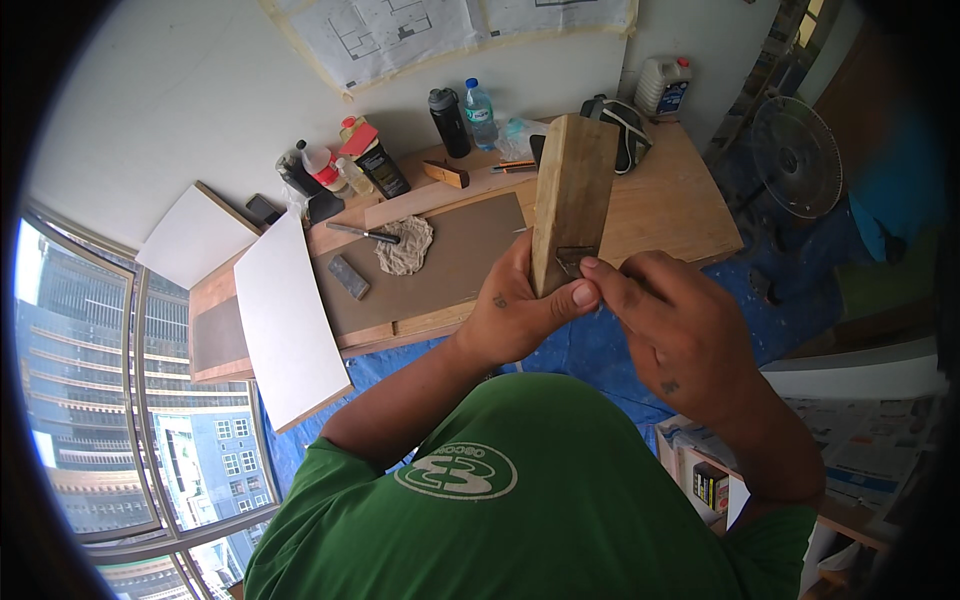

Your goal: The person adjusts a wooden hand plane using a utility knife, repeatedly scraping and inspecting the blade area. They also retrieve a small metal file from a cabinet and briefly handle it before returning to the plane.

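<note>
Far left: curved window; two white rectangular boards (285,320) lean over the edge of the low wooden workbench (660,210). On the bench, a grey flat sheet (450,260) carries a small dark grey oblong stone (348,276), a crumpled beige rag (406,245) and a slim metal-handled tool (362,233). Behind these: a cluster of small bottles and tins (345,165), a black flask (448,122), a clear plastic water bottle (481,113).

Centre: long pale wooden block with a metal blade set in its lower face (572,195), held upright above the bench, clear of it. Left hand (515,310) wraps the lower end, fingers closed round the far side, thumb pressed flat across the near face by the blade. Right hand (675,335) meets it from the right, fingertips bunched and pinching at the blade.

Risk, as judged: thumb and fingertips sit right against the metal edge; a slip could cut them. The block is gripped only at its bottom, top-heavy, so it could tip.

Right: white plastic jug (662,85), a standing fan (797,158), blue floor sheet (600,350).
</note>
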`<state>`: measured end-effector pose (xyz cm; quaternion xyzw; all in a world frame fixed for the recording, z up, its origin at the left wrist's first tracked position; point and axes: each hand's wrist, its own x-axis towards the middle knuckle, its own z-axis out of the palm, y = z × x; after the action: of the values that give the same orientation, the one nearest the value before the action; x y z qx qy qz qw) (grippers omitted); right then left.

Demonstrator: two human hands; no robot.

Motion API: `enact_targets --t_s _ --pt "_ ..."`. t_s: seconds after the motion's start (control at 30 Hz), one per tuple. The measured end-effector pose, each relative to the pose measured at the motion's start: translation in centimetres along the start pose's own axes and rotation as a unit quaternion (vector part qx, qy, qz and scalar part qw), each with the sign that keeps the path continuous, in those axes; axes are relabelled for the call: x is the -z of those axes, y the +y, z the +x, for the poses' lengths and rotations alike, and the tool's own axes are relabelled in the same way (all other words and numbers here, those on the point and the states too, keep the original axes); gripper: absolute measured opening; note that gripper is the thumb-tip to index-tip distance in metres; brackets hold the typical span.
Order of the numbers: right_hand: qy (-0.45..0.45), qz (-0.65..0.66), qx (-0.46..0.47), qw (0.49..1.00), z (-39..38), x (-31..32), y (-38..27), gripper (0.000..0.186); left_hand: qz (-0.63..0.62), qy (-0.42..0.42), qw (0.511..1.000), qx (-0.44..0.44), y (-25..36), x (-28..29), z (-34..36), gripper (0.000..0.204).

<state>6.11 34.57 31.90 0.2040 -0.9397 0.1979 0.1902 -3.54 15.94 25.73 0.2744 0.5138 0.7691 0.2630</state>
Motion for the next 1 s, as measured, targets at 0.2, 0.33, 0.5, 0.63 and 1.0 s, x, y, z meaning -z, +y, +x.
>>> enact_targets --t_s 0.2,0.33,0.5,0.63,1.0 --pt "0.001 -0.002 0.001 1.000 0.1 0.0 0.2 0.044 -0.002 0.000 1.000 -0.002 0.0 0.0 0.2 0.044" --pt "-0.001 0.002 -0.003 1.000 0.1 -0.1 0.3 0.045 -0.002 0.008 1.000 -0.001 -0.1 0.0 0.3 0.044" --pt "-0.003 0.000 -0.004 1.000 0.1 -0.1 0.4 0.045 0.002 0.015 1.000 0.006 -0.2 0.0 0.4 0.045" --pt "-0.006 0.002 -0.010 1.000 0.1 -0.2 0.4 0.045 0.001 0.013 1.000 0.017 -0.4 0.3 0.4 0.045" --pt "0.004 -0.013 -0.013 1.000 0.1 -0.5 -0.2 0.044 0.005 0.025 1.000 -0.015 -1.1 0.5 0.2 0.051"
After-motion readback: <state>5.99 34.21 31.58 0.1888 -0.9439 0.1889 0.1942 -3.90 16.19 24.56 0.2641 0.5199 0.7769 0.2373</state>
